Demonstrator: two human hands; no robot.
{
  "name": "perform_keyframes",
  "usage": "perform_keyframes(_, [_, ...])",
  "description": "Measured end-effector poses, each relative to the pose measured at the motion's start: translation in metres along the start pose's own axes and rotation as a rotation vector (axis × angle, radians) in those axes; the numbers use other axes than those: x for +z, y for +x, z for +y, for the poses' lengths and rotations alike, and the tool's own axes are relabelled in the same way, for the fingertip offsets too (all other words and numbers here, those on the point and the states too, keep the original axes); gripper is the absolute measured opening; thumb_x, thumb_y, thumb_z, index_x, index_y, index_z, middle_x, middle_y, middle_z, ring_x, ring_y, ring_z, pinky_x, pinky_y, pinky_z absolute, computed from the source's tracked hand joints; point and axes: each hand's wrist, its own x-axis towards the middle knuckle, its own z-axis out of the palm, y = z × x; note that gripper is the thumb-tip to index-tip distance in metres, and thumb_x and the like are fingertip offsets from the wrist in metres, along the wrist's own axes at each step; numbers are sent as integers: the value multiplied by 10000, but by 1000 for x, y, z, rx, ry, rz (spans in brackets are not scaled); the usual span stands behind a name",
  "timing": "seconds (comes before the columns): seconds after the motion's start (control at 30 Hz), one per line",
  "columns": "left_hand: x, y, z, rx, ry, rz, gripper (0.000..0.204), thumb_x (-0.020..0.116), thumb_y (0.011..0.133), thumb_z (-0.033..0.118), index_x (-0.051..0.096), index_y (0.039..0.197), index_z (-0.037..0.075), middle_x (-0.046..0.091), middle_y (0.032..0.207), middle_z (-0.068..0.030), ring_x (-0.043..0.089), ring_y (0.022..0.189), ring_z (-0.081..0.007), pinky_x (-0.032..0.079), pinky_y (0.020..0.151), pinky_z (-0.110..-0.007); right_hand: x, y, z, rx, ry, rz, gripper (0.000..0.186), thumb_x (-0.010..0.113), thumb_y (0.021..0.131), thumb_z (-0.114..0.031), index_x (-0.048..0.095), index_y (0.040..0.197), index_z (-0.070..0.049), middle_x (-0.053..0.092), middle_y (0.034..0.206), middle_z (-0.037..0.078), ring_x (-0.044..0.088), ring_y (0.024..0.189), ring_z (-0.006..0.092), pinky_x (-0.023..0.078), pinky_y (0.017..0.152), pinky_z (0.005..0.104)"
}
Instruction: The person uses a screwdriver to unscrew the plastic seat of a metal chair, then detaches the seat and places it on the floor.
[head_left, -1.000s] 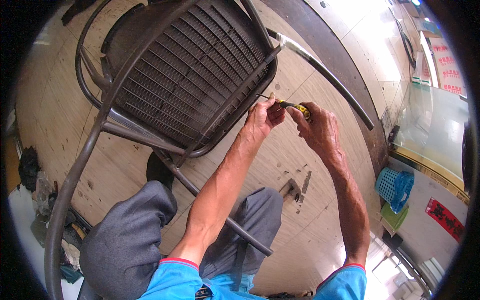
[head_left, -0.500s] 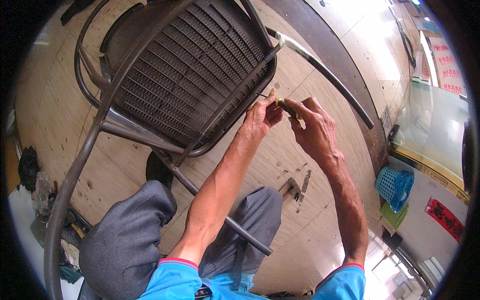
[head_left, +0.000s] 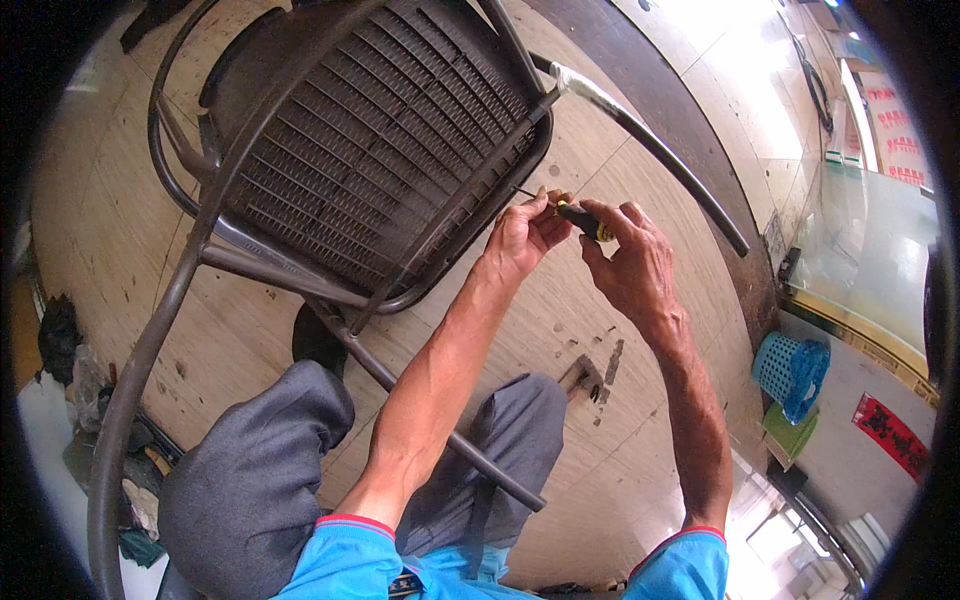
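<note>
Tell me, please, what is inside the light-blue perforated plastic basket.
A crumpled blue plastic bag shows at the mouth of the basket; anything deeper inside is covered and cannot be seen.

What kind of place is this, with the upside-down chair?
Perhaps a shop or workshop, though I can't be sure. It has a pale glass-panelled counter, a black-and-yellow-handled screwdriver and an overturned dark-brown metal-framed chair.

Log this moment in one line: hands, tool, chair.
right hand: holds screwdriver by handle | left hand: at screwdriver shaft | screwdriver: tip near chair | chair: tipped over, seat underside showing
</note>
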Motion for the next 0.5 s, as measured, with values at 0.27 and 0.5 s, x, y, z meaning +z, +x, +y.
perform_keyframes(0.27, [-31,0,7,-10,-39,204,274,591,955,311,640,981,43,702,985,-110,685,926,-285,572,780,-410,2,-22,9,109,228,38,343,698,806,-64,666,1144,-110,596,850,89,623,743,221,530,626,337])
perform_keyframes(0.5, [-40,15,9,192,485,362,201,605,950,219,596,1031,35,704,835,-92,691,650,-219,560,545,-332,8,-75,36,337,418,161,343,712,848,-99,652,1182,-53,637,896,81,626,736,134,539,566,263])
